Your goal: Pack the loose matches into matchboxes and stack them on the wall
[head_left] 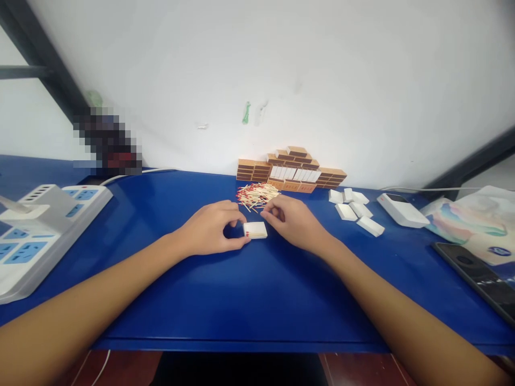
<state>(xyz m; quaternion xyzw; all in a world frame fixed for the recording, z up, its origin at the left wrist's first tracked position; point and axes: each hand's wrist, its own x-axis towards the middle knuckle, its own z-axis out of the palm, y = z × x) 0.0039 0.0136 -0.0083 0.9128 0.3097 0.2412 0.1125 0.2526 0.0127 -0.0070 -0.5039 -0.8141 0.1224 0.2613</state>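
A small white matchbox tray (255,227) lies on the blue table with a few red-tipped matches (256,235) along its near side. My left hand (213,228) grips the tray's left end between thumb and forefinger. Just right of the tray, my right hand (292,220) is closed in a pinch; whatever its fingertips may hold is too small to make out. Behind the tray, close to both hands, is a loose heap of matches (257,194) with red heads.
Brown matchboxes (292,169) are stacked against the wall, with white trays among them. Several white trays (354,209) lie at right, near a white device (402,210), a plastic packet (475,214) and a phone (475,273). A large power strip (60,236) occupies the left side.
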